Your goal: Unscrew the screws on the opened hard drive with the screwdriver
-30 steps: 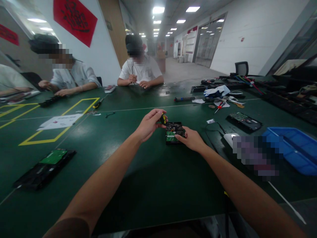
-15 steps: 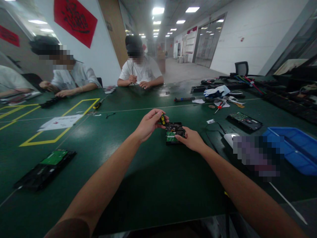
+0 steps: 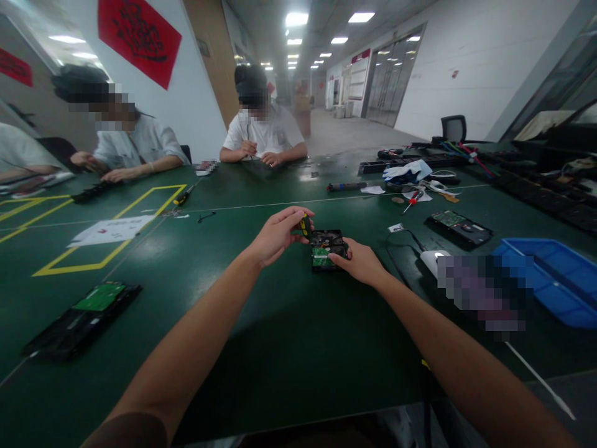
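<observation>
- So, holding what in the left hand?
- Pinching a yellow-and-black tool, clamped between thumb and fingers, at 10 o'clock from the black box.
- And with the right hand?
- Clasping that box by its 3 o'clock edge, thumb on top.
- Parked where?
- On the green table, straight ahead at 12.

The left grip holds a yellow-black plastic handle; beneath, the desk looks smooth, glossy; right of the right grip, a smooth plastic tray.
</observation>
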The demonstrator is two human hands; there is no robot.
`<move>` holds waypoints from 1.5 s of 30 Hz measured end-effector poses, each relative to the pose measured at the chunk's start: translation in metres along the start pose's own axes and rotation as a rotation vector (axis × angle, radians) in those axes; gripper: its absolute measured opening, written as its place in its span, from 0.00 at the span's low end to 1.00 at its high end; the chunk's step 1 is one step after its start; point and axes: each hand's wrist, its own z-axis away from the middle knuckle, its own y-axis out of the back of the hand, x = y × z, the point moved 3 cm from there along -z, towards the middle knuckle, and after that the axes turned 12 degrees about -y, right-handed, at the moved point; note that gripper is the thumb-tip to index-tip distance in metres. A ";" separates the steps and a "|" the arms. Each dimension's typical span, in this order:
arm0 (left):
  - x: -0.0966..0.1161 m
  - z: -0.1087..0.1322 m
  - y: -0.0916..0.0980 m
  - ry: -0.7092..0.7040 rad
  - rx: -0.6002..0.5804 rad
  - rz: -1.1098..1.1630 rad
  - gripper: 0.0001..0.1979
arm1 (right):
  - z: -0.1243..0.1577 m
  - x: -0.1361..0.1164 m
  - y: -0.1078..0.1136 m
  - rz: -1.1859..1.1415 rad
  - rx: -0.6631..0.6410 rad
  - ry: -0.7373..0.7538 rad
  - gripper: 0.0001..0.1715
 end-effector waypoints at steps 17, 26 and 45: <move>-0.001 0.001 -0.005 0.006 -0.001 -0.007 0.11 | 0.000 0.000 0.000 0.002 0.019 0.005 0.31; 0.003 0.002 -0.003 0.002 0.020 -0.074 0.12 | 0.000 0.002 -0.002 -0.012 0.018 0.009 0.30; 0.001 0.001 -0.006 0.019 -0.005 0.055 0.09 | -0.001 0.002 -0.002 0.017 0.024 -0.008 0.32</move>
